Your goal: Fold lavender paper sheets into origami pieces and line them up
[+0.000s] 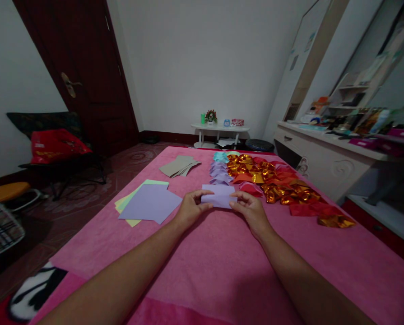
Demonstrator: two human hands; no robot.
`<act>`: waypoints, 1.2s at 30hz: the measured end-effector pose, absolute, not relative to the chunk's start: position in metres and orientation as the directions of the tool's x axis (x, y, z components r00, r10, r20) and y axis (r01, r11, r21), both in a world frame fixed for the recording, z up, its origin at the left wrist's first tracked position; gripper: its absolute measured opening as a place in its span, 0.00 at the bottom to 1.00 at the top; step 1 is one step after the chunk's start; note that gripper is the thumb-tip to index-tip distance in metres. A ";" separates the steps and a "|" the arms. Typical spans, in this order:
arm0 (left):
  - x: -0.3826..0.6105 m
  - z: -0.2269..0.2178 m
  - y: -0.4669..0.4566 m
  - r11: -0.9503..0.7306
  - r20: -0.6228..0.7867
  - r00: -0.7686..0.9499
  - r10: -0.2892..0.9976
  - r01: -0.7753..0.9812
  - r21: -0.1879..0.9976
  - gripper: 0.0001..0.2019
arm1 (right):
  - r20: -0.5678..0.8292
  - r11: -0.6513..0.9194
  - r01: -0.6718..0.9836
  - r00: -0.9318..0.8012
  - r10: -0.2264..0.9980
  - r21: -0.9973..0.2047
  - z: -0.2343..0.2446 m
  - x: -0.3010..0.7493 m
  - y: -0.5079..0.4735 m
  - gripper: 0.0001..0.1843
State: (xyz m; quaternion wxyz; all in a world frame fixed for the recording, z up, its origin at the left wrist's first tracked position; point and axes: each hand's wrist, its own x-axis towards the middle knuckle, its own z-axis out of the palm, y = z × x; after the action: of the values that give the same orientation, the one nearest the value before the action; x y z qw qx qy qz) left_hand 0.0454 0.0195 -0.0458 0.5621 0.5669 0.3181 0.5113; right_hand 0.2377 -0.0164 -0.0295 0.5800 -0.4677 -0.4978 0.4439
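Both hands, the left hand (191, 208) and right hand (250, 208), pinch a purple paper sheet (219, 196) in their fingers mid-fold on the pink bed cover (202, 253); pressing the crease flat likely comes next.

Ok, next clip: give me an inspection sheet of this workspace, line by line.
Surface: pink cloth covering a flat top.
Job's things: lilac paper sheet, partly folded, pinched at both ends.
Clutter: stack of lilac, green and yellow sheets; grey-brown sheets; row of folded lilac pieces; pile of gold and red foil pieces.
Grippers: left hand and right hand both grip the sheet.
Cables: nothing seen.
Surroundings: dark door, white side table, dresser, chair with red cushion.
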 end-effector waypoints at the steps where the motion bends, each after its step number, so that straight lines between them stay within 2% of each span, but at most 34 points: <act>1: 0.045 -0.046 0.020 -0.165 0.216 0.263 0.940 -0.202 0.965 0.23 | 0.167 0.172 -0.042 0.103 0.981 -0.984 -0.030 0.238 -0.016 0.19; 8: 0.044 -0.036 0.015 -0.183 0.187 0.234 0.954 -0.039 0.982 0.18 | 0.298 0.292 0.083 0.074 0.952 -0.953 -0.032 0.240 -0.015 0.11; 15: 0.042 -0.037 0.014 -0.144 0.150 0.247 0.957 -0.042 0.989 0.23 | 0.315 0.303 0.127 0.095 0.944 -0.945 -0.033 0.242 -0.014 0.11; 18: 0.042 -0.035 0.012 -0.139 0.145 0.256 0.956 -0.039 0.989 0.22 | 0.278 0.267 0.118 0.090 0.956 -0.956 -0.032 0.240 -0.016 0.14; 22: 0.043 -0.031 0.009 -0.197 0.184 0.300 0.936 0.013 0.980 0.17 | 0.222 0.222 -0.001 0.023 0.975 -0.975 -0.032 0.238 -0.016 0.30; 23: 0.043 -0.030 0.009 -0.225 0.205 0.318 0.926 0.027 0.974 0.15 | 0.229 0.229 -0.017 0.006 0.973 -0.973 -0.033 0.238 -0.015 0.31; 30: 0.043 -0.034 0.011 -0.297 0.269 0.301 0.915 0.050 0.953 0.10 | 0.231 0.230 0.013 0.031 0.973 -0.973 -0.036 0.241 -0.014 0.19; 36: 0.042 -0.033 0.012 -0.293 0.281 0.251 0.926 0.014 0.956 0.14 | 0.321 0.319 0.059 0.024 0.947 -0.946 -0.026 0.239 -0.020 0.11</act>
State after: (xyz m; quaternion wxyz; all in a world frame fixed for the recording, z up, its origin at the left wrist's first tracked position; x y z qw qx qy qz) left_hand 0.0420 0.0122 -0.0328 0.4666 0.6385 0.3681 0.4890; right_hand 0.2390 -0.0200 -0.0262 0.5691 -0.4339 -0.5794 0.3901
